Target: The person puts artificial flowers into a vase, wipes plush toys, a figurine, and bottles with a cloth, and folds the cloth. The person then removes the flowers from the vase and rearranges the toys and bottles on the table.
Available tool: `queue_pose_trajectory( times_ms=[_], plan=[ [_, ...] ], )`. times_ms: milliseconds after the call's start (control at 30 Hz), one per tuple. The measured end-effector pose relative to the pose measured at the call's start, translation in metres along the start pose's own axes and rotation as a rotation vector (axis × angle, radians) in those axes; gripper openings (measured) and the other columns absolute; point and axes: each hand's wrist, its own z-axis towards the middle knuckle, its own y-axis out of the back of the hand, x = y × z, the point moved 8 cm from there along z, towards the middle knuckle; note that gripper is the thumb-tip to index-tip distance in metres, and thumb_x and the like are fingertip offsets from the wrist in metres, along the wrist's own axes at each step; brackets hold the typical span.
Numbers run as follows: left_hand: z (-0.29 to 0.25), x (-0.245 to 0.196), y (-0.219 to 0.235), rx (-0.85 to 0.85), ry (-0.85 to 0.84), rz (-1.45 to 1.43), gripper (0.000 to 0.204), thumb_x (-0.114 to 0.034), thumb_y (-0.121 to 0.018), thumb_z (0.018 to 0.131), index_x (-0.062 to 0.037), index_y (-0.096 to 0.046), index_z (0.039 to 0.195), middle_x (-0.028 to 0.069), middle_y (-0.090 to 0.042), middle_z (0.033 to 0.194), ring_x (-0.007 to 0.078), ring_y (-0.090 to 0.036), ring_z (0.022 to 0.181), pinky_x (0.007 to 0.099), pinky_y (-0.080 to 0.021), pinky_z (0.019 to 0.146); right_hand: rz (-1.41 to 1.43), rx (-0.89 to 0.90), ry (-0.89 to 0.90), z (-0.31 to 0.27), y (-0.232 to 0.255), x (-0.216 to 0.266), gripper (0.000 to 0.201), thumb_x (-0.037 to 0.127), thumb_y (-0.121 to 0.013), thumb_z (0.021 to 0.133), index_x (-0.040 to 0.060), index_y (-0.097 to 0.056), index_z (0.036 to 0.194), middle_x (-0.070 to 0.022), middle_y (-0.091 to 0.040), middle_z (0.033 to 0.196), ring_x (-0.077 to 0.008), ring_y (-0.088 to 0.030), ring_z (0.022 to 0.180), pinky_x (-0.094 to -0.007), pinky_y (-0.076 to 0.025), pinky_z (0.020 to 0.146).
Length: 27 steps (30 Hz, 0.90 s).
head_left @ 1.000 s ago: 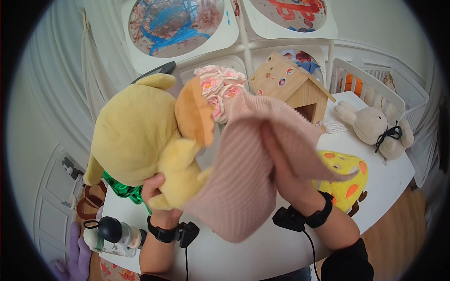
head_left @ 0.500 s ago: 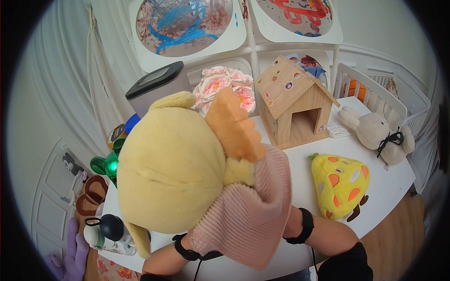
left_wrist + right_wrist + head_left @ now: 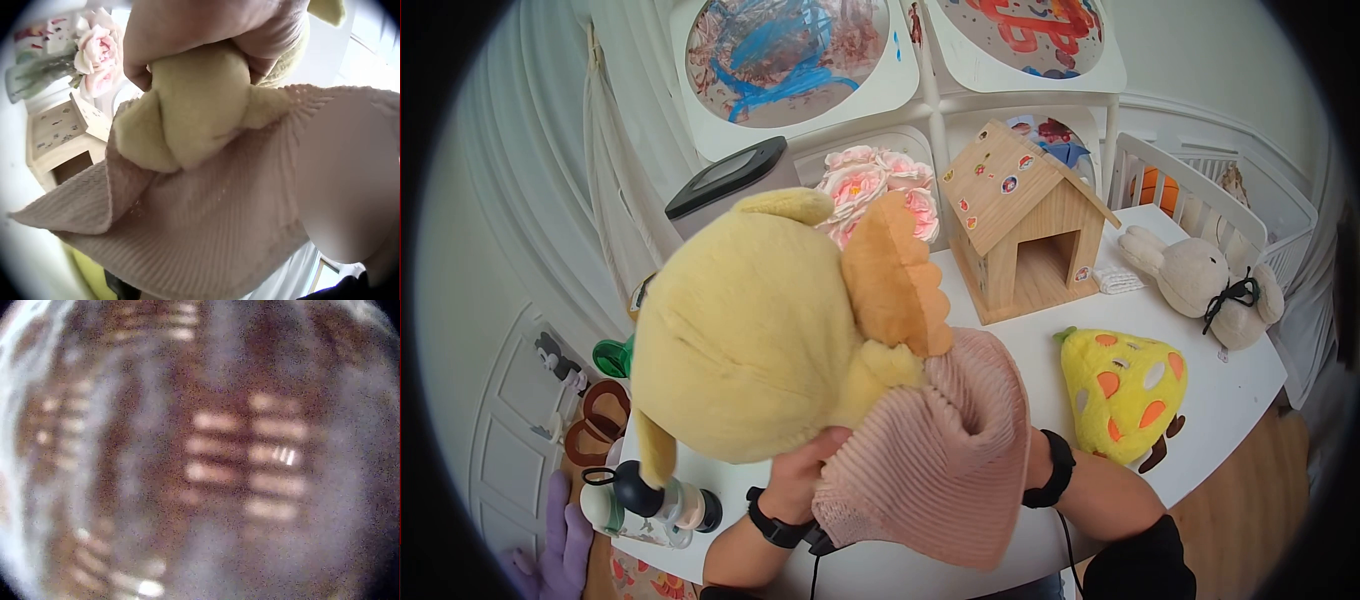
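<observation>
A yellow plush toy (image 3: 740,340) with a floppy ear and an orange scalloped piece (image 3: 895,275) is held up over the table. My left hand (image 3: 798,480) grips it at the body just below the big head; the left wrist view shows the fingers curled round the plush body (image 3: 200,106). A pink ribbed knit cloth (image 3: 930,470) drapes beside and under the toy's lower body, with a fold at its top. Behind this cloth my right hand is mostly hidden, only the strapped wrist (image 3: 1055,470) emerging. Blurred knit fills the right wrist view.
A wooden toy house (image 3: 1035,220), a yellow spotted plush (image 3: 1125,390) and a beige bunny (image 3: 1200,285) are on the right of the white table (image 3: 1230,400). Pink flowers (image 3: 870,190) and a dark-lidded bin (image 3: 730,180) stand behind. Bottles (image 3: 640,490) are at left.
The toy has swung right and turned, and the cloth has come up against its lower body. Since half a second ago the toy has shifted slightly left, uncovering my left hand.
</observation>
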Motion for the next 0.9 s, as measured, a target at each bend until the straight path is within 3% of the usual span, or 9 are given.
queue_pose_trajectory(
  times_ms=[67,167,233,267,333,400,500,700,900],
  plan=[
    [0.001,-0.028,-0.026,0.061,-0.160,-0.033,0.051,-0.018,-0.057,0.092,0.0036,-0.046,0.137,0.0174,-0.057,0.134,0.0292,-0.060,0.119,0.0404,-0.049,0.103,0.120,0.099,-0.141,0.001,-0.002,-0.017,0.049,0.006,-0.061,0.089,-0.0015,-0.051,0.137,-0.0136,-0.057,0.134,-0.0224,-0.056,0.122,-0.0322,-0.041,0.108],
    [-0.002,-0.049,-0.038,0.043,-0.388,0.075,0.044,-0.022,-0.053,0.093,0.0027,-0.053,0.129,0.0149,-0.060,0.129,0.0269,-0.062,0.112,0.0414,-0.051,0.097,0.117,0.050,0.164,-0.001,-0.006,-0.013,0.047,0.012,-0.066,0.089,-0.0017,-0.054,0.133,-0.0116,-0.059,0.130,-0.0223,-0.057,0.119,-0.0336,-0.043,0.105],
    [-0.002,-0.055,-0.037,-0.175,-0.411,-0.163,0.046,-0.024,-0.053,0.094,0.0021,-0.051,0.132,0.0146,-0.060,0.129,0.0266,-0.062,0.112,0.0400,-0.049,0.100,0.258,-0.311,-0.071,-0.013,-0.012,-0.035,0.044,0.018,-0.068,0.090,0.0004,-0.057,0.129,-0.0094,-0.061,0.123,-0.0233,-0.059,0.112,-0.0354,-0.046,0.101],
    [0.000,-0.059,-0.033,-0.175,-0.484,-0.161,0.044,-0.021,-0.052,0.098,0.0015,-0.049,0.135,0.0144,-0.060,0.129,0.0265,-0.062,0.114,0.0394,-0.048,0.102,0.260,-0.310,-0.072,-0.013,-0.004,-0.050,0.044,0.018,-0.068,0.090,0.0004,-0.057,0.129,-0.0094,-0.061,0.123,-0.0233,-0.059,0.112,-0.0354,-0.046,0.101],
    [-0.001,-0.062,-0.024,-0.247,-0.559,-0.091,0.043,-0.021,-0.054,0.099,0.0017,-0.049,0.135,0.0147,-0.060,0.130,0.0268,-0.061,0.116,0.0394,-0.048,0.102,0.297,0.050,-0.085,-0.007,-0.005,-0.085,0.051,0.024,-0.071,0.091,0.0027,-0.052,0.133,-0.0099,-0.059,0.128,-0.0224,-0.057,0.116,-0.0368,-0.045,0.102],
    [-0.004,-0.061,0.000,-0.382,-0.699,0.403,0.049,-0.028,-0.058,0.100,0.0025,-0.048,0.137,0.0147,-0.059,0.132,0.0270,-0.060,0.119,0.0400,-0.048,0.103,0.356,0.070,-0.087,-0.006,-0.005,-0.067,0.052,0.025,-0.071,0.091,0.0028,-0.052,0.134,-0.0101,-0.059,0.128,-0.0221,-0.057,0.117,-0.0365,-0.045,0.102],
    [-0.007,-0.055,0.002,-0.502,-0.913,0.715,0.052,-0.031,-0.055,0.102,0.0019,-0.045,0.141,0.0148,-0.055,0.137,0.0278,-0.057,0.124,0.0420,-0.047,0.104,0.540,0.124,-0.093,0.002,-0.033,-0.034,0.053,0.026,-0.072,0.091,0.0029,-0.051,0.134,-0.0105,-0.058,0.131,-0.0215,-0.057,0.118,-0.0355,-0.045,0.103],
    [0.001,-0.069,-0.034,-0.209,-0.840,0.547,0.054,-0.033,-0.054,0.103,0.0006,-0.041,0.143,0.0153,-0.052,0.140,0.0279,-0.055,0.126,0.0434,-0.045,0.106,0.909,0.236,-0.121,0.017,-0.053,0.026,0.057,0.030,-0.072,0.091,0.0032,-0.049,0.136,-0.0115,-0.056,0.136,-0.0202,-0.056,0.122,-0.0334,-0.045,0.104],
    [-0.003,-0.113,-0.034,0.090,-0.753,0.391,0.057,-0.035,-0.052,0.103,-0.0007,-0.038,0.146,0.0158,-0.049,0.143,0.0279,-0.053,0.128,0.0448,-0.044,0.108,0.911,0.255,-0.369,-0.015,-0.068,-0.043,0.050,0.023,-0.067,0.095,0.0031,-0.048,0.137,-0.0104,-0.057,0.136,-0.0190,-0.057,0.121,-0.0331,-0.048,0.101]
  ],
)
